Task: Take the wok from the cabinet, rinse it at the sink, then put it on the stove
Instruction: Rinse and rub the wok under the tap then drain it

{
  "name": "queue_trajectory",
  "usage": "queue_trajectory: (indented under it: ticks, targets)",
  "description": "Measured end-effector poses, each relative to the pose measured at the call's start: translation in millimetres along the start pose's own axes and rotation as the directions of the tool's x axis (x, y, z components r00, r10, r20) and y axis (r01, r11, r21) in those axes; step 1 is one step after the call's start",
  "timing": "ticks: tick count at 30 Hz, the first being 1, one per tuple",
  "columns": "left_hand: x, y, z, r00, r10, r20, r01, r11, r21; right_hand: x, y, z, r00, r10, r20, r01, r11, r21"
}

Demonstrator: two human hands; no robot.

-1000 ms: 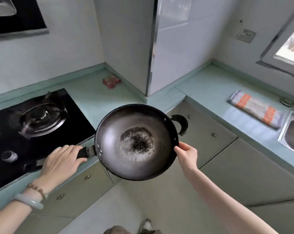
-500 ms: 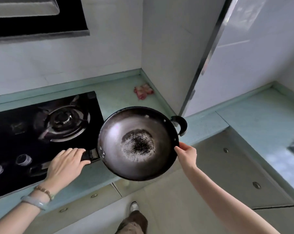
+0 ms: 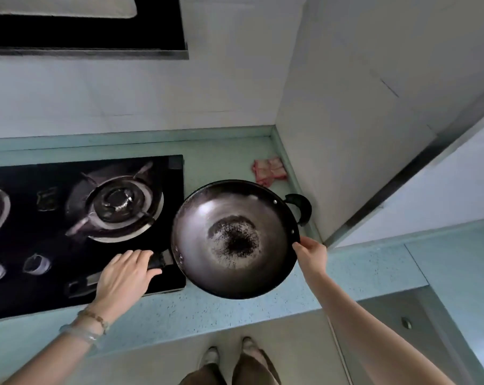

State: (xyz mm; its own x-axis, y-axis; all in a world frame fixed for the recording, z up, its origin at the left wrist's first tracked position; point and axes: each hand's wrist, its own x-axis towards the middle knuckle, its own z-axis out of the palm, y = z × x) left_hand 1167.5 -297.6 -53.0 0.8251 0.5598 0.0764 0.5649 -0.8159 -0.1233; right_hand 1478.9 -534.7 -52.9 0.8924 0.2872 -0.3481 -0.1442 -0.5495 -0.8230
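Where I stand: pale green counter crosses the middle of frame and turns a corner at right.
Stove: black glass stove, left half of frame, set into that counter.
Wok: wok held in the air, centre frame, just right of the stove and not yet on it; dark speckled patch in its bottom.
Handling: stiff metal, probably heavy out at the rim. The sheen inside may be water, so I expect it to be slick. The two handles are the safest holds.
Burner: nearest burner, left of the wok, bare, nothing in the way.
Left hand: left hand curled over the long handle.
Right hand: right hand pinches the rim below the loop handle; the fingers underneath are hidden.
Cloth: pink cloth in the corner behind the wok, clear of the route.
Knobs: stove knobs, lower left, near my left wrist.
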Motion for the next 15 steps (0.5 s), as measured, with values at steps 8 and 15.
queue_trajectory:
  ticks: [8, 15]
  targets:
    - [5.8, 36.0, -5.8, 0.983, -0.177, 0.039, 0.179, 0.982, -0.052, 63.0, -19.3, 3.6, 0.992, -0.06, 0.109, 0.071, 0.992, -0.103]
    - [0.0, 71.2, -16.5, 0.932, -0.308, 0.192, 0.332, 0.937, -0.105, 95.3, -42.0, 8.6, 0.973, -0.09, 0.211, 0.102, 0.994, -0.049]
